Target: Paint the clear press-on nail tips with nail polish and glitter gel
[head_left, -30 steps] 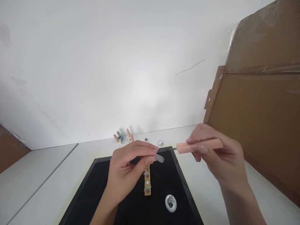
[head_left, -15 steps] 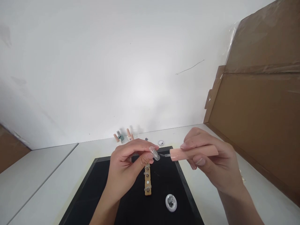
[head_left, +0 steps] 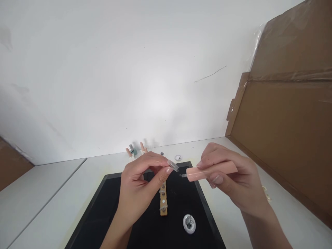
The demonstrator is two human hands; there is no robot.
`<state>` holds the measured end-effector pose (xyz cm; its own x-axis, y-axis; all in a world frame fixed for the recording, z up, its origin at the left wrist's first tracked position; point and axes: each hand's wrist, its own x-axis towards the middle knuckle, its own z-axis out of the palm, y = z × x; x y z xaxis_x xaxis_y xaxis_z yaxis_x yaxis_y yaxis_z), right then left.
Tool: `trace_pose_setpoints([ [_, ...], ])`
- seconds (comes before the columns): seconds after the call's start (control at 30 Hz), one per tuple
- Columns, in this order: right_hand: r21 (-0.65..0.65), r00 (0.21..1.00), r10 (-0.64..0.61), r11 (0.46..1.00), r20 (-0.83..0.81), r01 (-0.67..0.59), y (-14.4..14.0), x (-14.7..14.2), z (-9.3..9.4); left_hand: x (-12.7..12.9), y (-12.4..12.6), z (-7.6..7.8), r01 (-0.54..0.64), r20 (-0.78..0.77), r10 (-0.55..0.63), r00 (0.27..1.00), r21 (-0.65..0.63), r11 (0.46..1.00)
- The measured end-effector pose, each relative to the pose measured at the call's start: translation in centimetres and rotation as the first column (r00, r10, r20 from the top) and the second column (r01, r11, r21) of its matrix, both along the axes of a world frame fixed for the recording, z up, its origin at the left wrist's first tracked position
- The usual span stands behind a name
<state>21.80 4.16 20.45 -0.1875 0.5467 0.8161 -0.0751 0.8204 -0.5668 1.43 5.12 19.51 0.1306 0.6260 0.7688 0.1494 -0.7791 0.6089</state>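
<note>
Between thumb and fingers, my left hand (head_left: 145, 183) pinches a clear, glittery false nail (head_left: 173, 165) by one end. My right hand (head_left: 230, 180) grips the long peach cap of a nail polish brush (head_left: 197, 173), held nearly level. Its thin wet bristles point left, close to the false nail's lower edge; I cannot tell if they touch. Under the hands, a wooden nail display strip (head_left: 163, 204) lies on a black mat (head_left: 145, 228), with several clear nails mounted along it. My left hand hides the strip's far end.
A small round dish (head_left: 189, 223) with dark, silvery contents sits on the mat's right side. Several polish bottles (head_left: 132, 151) stand by the wall, near another small white dish (head_left: 178, 157). Tall cardboard (head_left: 282, 114) borders the right; pale small pieces lie beyond my right wrist.
My left hand has tilted the false nail so it shows more edge-on. My right hand has shifted slightly left, and the brush tip now sits lower beside the nail.
</note>
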Motion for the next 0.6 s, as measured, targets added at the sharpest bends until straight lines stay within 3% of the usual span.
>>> trace_pose_setpoints([
  [0.17, -0.01, 0.999, 0.038, 0.999, 0.009, -0.038, -0.08, 0.0, 0.07, 0.09, 0.08, -0.01, -0.009, -0.007, 0.009, 1.0, 0.01, 1.0],
  [0.4, 0.104, 0.997, -0.061, 0.992, -0.044, 0.065, 0.07, 0.03, -0.43, -0.23, -0.24, -0.22, 0.004, -0.027, -0.006, 1.0, -0.054, 0.999],
  [0.6, 0.13, 0.996, -0.063, 0.99, 0.058, 0.055, 0.23, 0.24, 0.01, 0.05, -0.04, -0.11, 0.019, -0.039, -0.021, 0.999, -0.046, 0.999],
])
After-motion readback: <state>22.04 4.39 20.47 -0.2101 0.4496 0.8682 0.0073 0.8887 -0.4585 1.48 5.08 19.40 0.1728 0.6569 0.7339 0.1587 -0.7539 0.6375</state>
